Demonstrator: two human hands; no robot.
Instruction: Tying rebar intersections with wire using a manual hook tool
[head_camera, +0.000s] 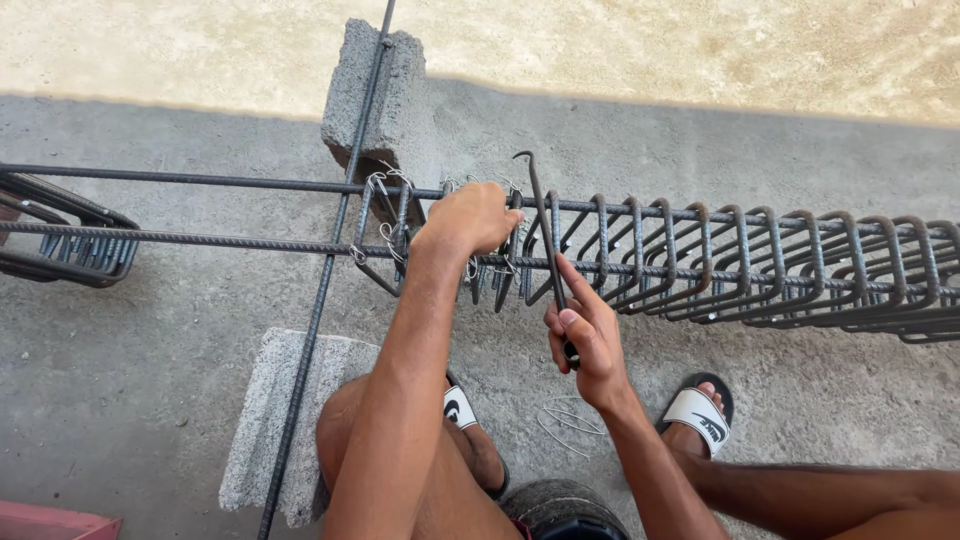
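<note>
Right hand (588, 340) grip closed on hook tool (541, 228)

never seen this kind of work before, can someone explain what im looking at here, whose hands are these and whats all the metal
The one picture comes from a camera worn on a person's head, looking down at their own two bare hands, knees and sandalled feet.

In front of them runs a long cage of steel bars, with many bent steel loops hung along it. One end region rests by a concrete block; another block lies nearer the knees.

The left hand grips the cage where thin wire ties are twisted. The right hand holds a slim hooked metal tool, hook end up. A few loose wire pieces lie on the concrete ground.
</note>
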